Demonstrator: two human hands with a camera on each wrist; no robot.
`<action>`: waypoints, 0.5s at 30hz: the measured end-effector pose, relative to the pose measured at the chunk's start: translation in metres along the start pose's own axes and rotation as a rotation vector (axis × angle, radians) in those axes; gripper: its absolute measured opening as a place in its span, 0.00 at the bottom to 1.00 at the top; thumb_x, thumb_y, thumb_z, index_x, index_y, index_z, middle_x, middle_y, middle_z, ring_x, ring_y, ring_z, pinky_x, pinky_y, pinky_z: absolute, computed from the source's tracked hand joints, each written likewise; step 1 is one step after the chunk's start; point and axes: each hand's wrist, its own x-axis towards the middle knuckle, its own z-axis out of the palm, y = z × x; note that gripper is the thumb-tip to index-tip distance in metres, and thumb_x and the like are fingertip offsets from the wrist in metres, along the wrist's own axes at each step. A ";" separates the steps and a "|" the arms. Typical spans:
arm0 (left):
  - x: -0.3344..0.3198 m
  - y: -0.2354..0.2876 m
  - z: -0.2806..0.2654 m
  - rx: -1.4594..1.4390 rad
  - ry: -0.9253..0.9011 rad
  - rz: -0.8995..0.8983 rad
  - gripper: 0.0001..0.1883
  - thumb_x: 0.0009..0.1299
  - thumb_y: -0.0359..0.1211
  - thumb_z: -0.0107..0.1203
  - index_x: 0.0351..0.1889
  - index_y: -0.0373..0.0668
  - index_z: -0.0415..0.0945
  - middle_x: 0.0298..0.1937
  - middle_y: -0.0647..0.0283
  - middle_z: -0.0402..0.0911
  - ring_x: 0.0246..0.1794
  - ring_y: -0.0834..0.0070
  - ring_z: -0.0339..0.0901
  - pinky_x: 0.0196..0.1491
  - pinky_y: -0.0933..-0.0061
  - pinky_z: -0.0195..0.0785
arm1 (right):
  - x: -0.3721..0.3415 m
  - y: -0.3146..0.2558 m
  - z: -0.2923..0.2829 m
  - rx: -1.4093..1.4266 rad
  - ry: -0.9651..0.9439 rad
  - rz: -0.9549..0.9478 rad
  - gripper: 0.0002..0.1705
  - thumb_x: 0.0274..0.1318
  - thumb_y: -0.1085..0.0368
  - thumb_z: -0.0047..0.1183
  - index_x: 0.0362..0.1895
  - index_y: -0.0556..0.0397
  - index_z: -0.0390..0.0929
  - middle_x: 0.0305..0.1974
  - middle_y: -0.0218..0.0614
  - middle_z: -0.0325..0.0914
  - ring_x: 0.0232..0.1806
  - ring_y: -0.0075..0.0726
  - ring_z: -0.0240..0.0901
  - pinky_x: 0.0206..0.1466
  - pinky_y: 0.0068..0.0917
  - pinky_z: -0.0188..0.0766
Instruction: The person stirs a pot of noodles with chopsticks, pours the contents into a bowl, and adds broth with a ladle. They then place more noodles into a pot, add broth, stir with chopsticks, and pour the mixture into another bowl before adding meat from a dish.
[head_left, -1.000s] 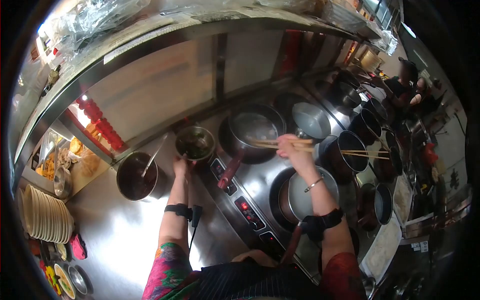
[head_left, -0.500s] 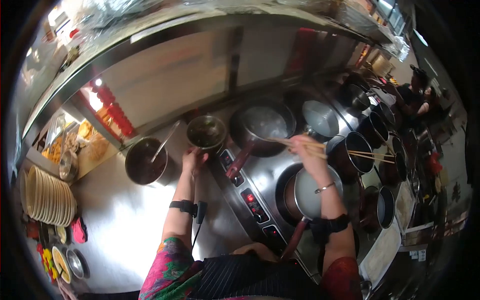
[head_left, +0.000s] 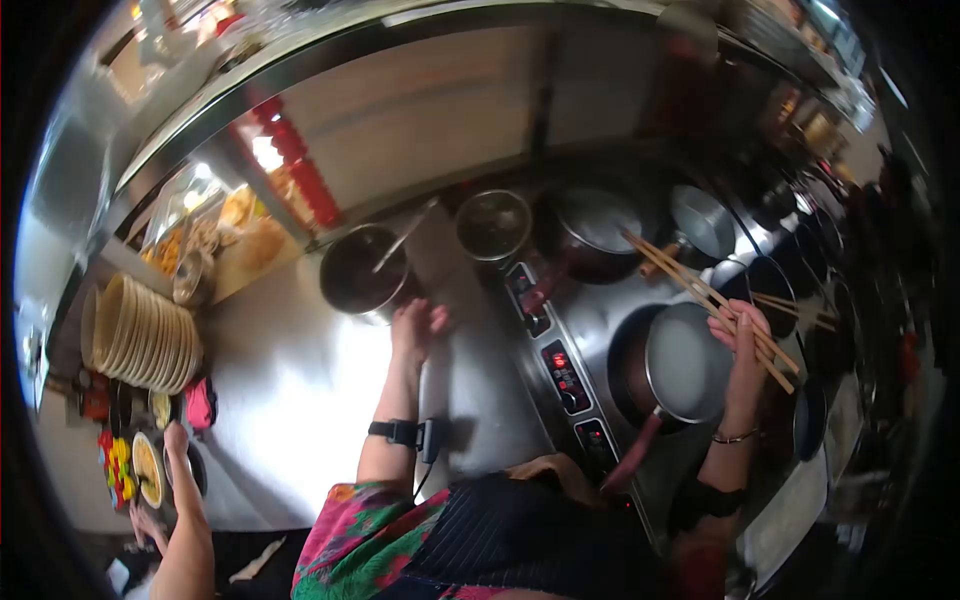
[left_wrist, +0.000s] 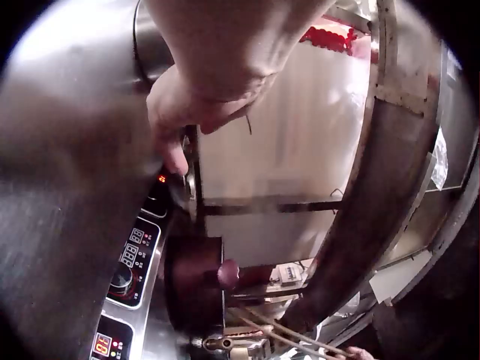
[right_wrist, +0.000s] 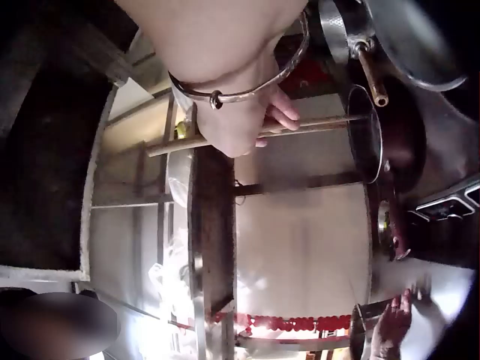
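My left hand hovers over the steel counter beside a deep pot of dark liquid with a ladle in it. Nothing is in its loosely bent fingers. My right hand grips long wooden chopsticks, raised above a pan of pale liquid on the cooker. Their tips point toward another dark-handled pan at the back. Between that pan and the deep pot stands a metal bowl with some greens. In the right wrist view the chopsticks cross below the bracelet.
Stacked plates stand at the left, near a pink cloth. Another person's arm reaches in at lower left beside a plate of yellow food. A strainer and more pots fill the right side. A control panel edges the cooker.
My left hand has come away from the metal bowl. My right hand has drawn the chopsticks back from the rear pan. The view has turned left, and another person's arm has appeared at lower left.
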 end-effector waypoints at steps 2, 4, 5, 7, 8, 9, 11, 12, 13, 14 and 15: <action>-0.004 0.008 0.006 -0.028 -0.001 -0.015 0.13 0.66 0.31 0.47 0.46 0.38 0.59 0.46 0.56 0.65 0.43 0.53 0.73 0.43 0.54 0.72 | -0.018 -0.007 -0.016 0.065 0.091 -0.021 0.18 0.63 0.60 0.37 0.47 0.62 0.68 0.38 0.44 0.74 0.36 0.34 0.76 0.42 0.25 0.73; 0.009 0.008 0.001 -0.075 0.012 -0.041 0.14 0.67 0.32 0.46 0.47 0.35 0.59 0.47 0.55 0.64 0.47 0.51 0.70 0.46 0.54 0.71 | -0.037 -0.012 -0.033 0.167 0.201 -0.046 0.18 0.63 0.60 0.38 0.46 0.63 0.67 0.39 0.45 0.73 0.36 0.36 0.76 0.41 0.27 0.75; 0.022 0.005 -0.007 -0.097 0.003 -0.057 0.15 0.67 0.32 0.46 0.47 0.34 0.59 0.48 0.54 0.63 0.48 0.50 0.70 0.46 0.54 0.71 | -0.048 -0.014 -0.043 0.157 0.232 -0.050 0.18 0.63 0.60 0.38 0.46 0.63 0.67 0.39 0.45 0.73 0.36 0.36 0.76 0.41 0.27 0.75; 0.036 0.001 -0.019 -0.123 -0.069 -0.075 0.16 0.68 0.32 0.45 0.49 0.33 0.58 0.48 0.53 0.63 0.49 0.50 0.69 0.48 0.53 0.69 | -0.072 -0.018 -0.064 0.218 0.353 -0.061 0.18 0.62 0.59 0.40 0.47 0.63 0.67 0.39 0.46 0.73 0.36 0.37 0.76 0.41 0.28 0.76; 0.026 0.005 -0.009 -0.098 -0.048 -0.047 0.15 0.68 0.32 0.45 0.47 0.33 0.60 0.48 0.53 0.63 0.48 0.50 0.69 0.49 0.53 0.68 | -0.083 -0.022 -0.073 0.241 0.376 -0.078 0.19 0.62 0.58 0.39 0.47 0.62 0.66 0.39 0.47 0.73 0.36 0.38 0.76 0.41 0.29 0.76; 0.022 0.007 -0.003 -0.086 -0.001 -0.032 0.12 0.68 0.32 0.45 0.45 0.33 0.62 0.45 0.54 0.66 0.47 0.51 0.69 0.49 0.54 0.68 | -0.094 -0.024 -0.082 0.234 0.399 -0.080 0.19 0.62 0.58 0.39 0.47 0.62 0.66 0.39 0.47 0.73 0.36 0.38 0.76 0.41 0.29 0.76; 0.027 0.012 -0.004 -0.068 -0.031 -0.013 0.11 0.68 0.32 0.44 0.43 0.33 0.63 0.42 0.56 0.68 0.46 0.53 0.70 0.48 0.55 0.68 | -0.115 -0.025 -0.101 0.308 0.463 -0.115 0.20 0.63 0.57 0.38 0.48 0.62 0.65 0.39 0.46 0.73 0.36 0.39 0.76 0.41 0.29 0.76; 0.030 0.015 -0.003 -0.063 -0.010 -0.007 0.11 0.68 0.32 0.43 0.42 0.33 0.63 0.41 0.57 0.69 0.45 0.54 0.70 0.48 0.57 0.68 | -0.126 -0.021 -0.111 0.338 0.500 -0.108 0.21 0.63 0.56 0.37 0.49 0.61 0.65 0.40 0.46 0.73 0.36 0.39 0.76 0.41 0.29 0.77; 0.038 0.017 -0.006 -0.058 -0.041 0.001 0.12 0.69 0.33 0.43 0.43 0.33 0.62 0.42 0.57 0.68 0.44 0.56 0.70 0.47 0.58 0.68 | -0.136 -0.019 -0.117 0.338 0.520 -0.115 0.21 0.63 0.56 0.37 0.49 0.61 0.65 0.40 0.46 0.73 0.36 0.39 0.76 0.41 0.29 0.77; 0.042 0.021 -0.006 -0.054 -0.016 0.010 0.12 0.69 0.33 0.43 0.44 0.33 0.62 0.43 0.57 0.67 0.44 0.56 0.70 0.47 0.58 0.68 | -0.145 -0.017 -0.121 0.380 0.550 -0.122 0.21 0.63 0.56 0.37 0.49 0.61 0.65 0.40 0.46 0.73 0.37 0.38 0.76 0.41 0.29 0.77; 0.046 0.024 -0.007 -0.051 0.009 0.021 0.13 0.69 0.33 0.43 0.45 0.33 0.61 0.43 0.57 0.66 0.44 0.57 0.69 0.47 0.58 0.68 | -0.153 -0.015 -0.125 0.424 0.579 -0.130 0.20 0.63 0.56 0.37 0.49 0.60 0.65 0.41 0.46 0.73 0.37 0.38 0.76 0.40 0.29 0.77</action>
